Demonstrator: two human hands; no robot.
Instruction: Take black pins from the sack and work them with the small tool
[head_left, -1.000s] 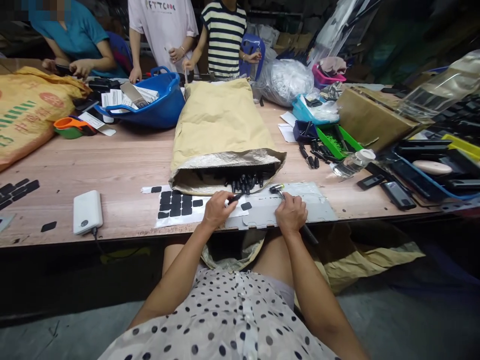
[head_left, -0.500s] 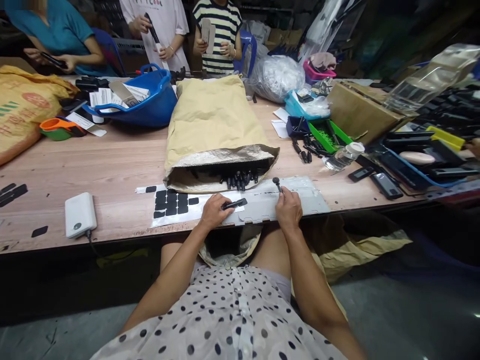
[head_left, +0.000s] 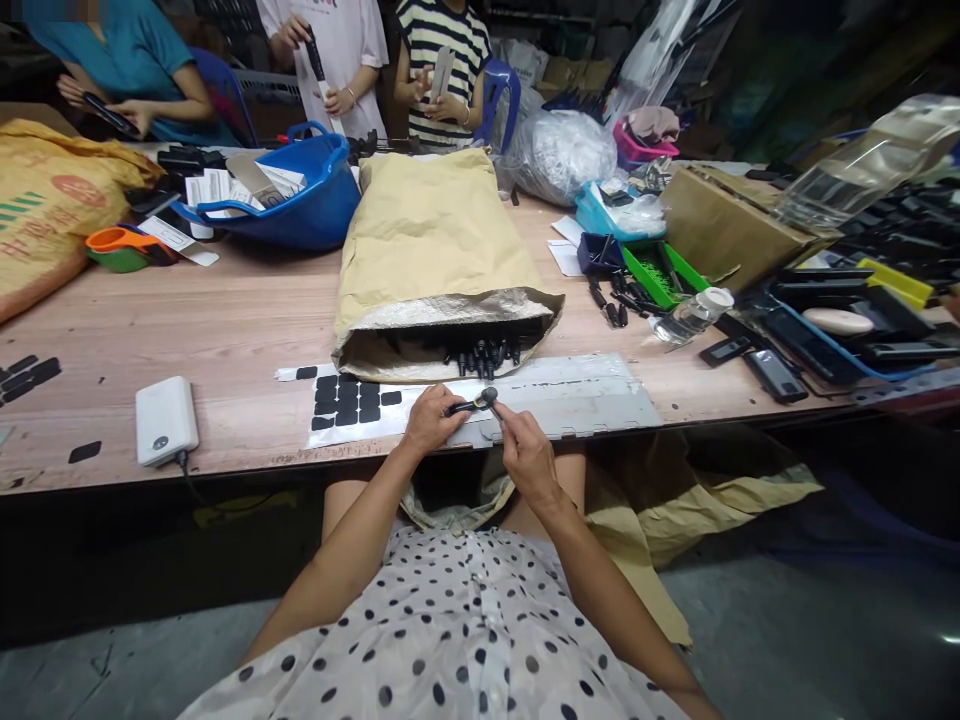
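Note:
My left hand (head_left: 435,418) grips a slim black part (head_left: 459,408) above the near table edge, its free end pointing right. My right hand (head_left: 531,452) is closed on the thin handle of a small tool with a round dark head (head_left: 489,396). That head is at the right end of the black part; whether it touches cannot be made out. Beneath lie a grey board (head_left: 600,395) and a white sheet with black rounded stickers (head_left: 346,402). Just beyond, a paper sack (head_left: 442,230) lies with its mouth towards me, black parts (head_left: 484,358) showing inside.
To the left are a white power bank (head_left: 166,420) with a cable, a blue basket (head_left: 322,200) and a yellow sack (head_left: 52,215). A green tray (head_left: 679,285), a clear bottle (head_left: 694,312) and a cardboard box (head_left: 727,225) stand right. Several people work across the table.
My right hand has moved left with the round-headed tool, bringing its head to the end of the black part. My left hand still holds that part in nearly the same place.

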